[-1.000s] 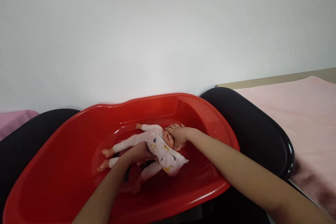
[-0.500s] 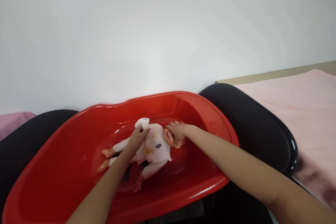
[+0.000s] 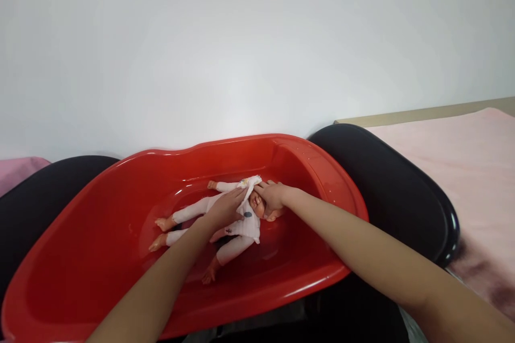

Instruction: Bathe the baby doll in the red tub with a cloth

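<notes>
A baby doll [image 3: 235, 247] in pale printed clothes lies on its back in a red baby bathtub [image 3: 80, 257], head toward the right end and bare feet to the left. Near its chin and neck, my left hand [image 3: 227, 208] pinches a white cloth [image 3: 252, 182]; whether this is loose or part of the clothing I cannot tell. My right hand [image 3: 274, 195] is cupped around the doll's head, its fingers reaching toward the cloth's edge and hiding much of the head.
A black rounded seat or stool [image 3: 386, 187] adjoins the tub's right end. Another black rounded surface [image 3: 56, 187] stands at the left. Pink sheeting [image 3: 450, 155] covers a surface at the right. Behind the tub rises a white wall [image 3: 241, 48].
My left hand has moved right with the white cloth, from beside the doll's body up to its chin. The doll's far arm now shows. The right hand stays at the head.
</notes>
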Demonstrator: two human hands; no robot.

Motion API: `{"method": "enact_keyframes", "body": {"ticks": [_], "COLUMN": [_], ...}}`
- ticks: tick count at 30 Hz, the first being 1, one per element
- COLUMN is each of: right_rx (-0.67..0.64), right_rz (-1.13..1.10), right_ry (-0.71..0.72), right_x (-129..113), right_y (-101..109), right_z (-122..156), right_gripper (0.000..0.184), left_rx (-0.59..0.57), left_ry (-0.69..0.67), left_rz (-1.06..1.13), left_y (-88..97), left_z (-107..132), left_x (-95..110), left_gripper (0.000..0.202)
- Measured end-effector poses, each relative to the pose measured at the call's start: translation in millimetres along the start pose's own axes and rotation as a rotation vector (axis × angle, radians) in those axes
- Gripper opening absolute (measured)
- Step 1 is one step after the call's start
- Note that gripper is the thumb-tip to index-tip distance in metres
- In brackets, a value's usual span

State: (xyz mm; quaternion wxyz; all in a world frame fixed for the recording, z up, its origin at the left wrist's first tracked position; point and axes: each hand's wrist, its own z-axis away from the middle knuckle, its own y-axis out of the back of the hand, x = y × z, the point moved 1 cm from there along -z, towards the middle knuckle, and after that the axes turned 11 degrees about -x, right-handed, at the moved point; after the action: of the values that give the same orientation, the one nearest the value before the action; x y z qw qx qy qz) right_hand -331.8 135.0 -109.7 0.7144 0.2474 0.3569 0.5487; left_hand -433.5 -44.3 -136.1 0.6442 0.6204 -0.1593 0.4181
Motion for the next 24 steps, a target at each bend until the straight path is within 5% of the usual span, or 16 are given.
{"method": "enact_keyframes", "body": {"ticks": [4,10,16,21,24], "right_rx": [0.016,0.016,0.013,0.030,0.044], "right_rz": [-0.027,-0.038,-0.049,-0.065,-0.068], "right_ry": [-0.022,-0.037,-0.042,-0.044,-0.035], "right_x": [1,-1,-7,-8,-7], "right_y": [-2,2,8,7,5], "right_z": [-2,4,11,9,7], "right_gripper": [0.128,0.133,0.118,0.123,0.126], "left_rx": [-0.098,-0.083,-0.075,0.073,0.149], "left_ry": [-0.029,0.030,0.069,0.038,0.083], "left_rz": [-0.145,-0.346,-0.236,0.031,-0.004], "left_y": [-6.1,-16.4,1.8,9.1,9.0], "left_z": [-6,-10,-5,-2,-2], "left_x": [-7,2,23,23,24], "left_gripper": [0.080,0.069,0.017,0.035,0.035]}}
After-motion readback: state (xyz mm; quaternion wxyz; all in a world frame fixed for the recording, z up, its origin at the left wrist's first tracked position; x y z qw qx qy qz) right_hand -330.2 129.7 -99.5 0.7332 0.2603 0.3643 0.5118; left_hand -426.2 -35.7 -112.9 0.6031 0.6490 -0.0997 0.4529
